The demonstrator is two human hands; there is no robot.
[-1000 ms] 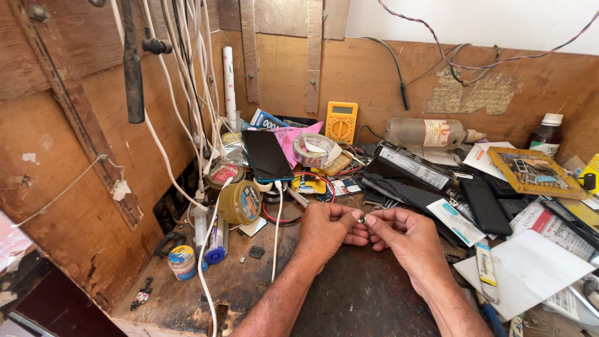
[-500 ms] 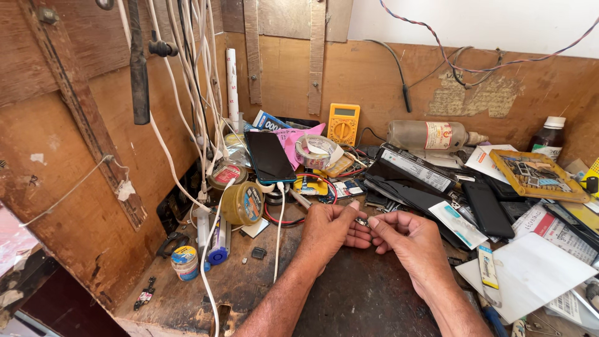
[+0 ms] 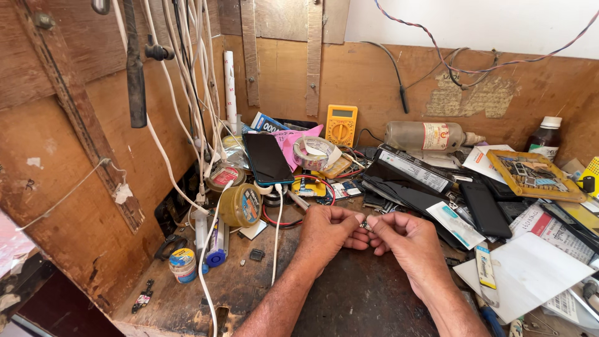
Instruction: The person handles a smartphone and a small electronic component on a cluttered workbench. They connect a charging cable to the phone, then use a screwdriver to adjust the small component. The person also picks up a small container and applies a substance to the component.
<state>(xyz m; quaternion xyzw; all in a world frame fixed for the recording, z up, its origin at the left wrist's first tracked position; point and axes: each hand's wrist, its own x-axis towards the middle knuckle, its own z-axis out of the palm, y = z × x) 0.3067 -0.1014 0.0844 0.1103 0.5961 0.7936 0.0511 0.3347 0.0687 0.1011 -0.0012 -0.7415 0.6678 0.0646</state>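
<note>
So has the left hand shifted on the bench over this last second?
No. The left hand stays just below the red cable loop, fingertips meeting the right hand.

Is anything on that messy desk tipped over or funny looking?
Yes. The bottle by the back wall lies on its side, and the phone leans tilted on the clutter. Both hands pinch a tiny part too small to tell.

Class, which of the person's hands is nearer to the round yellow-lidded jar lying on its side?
Left. The left hand sits just right of the jar; the right hand lies farther right.
</note>
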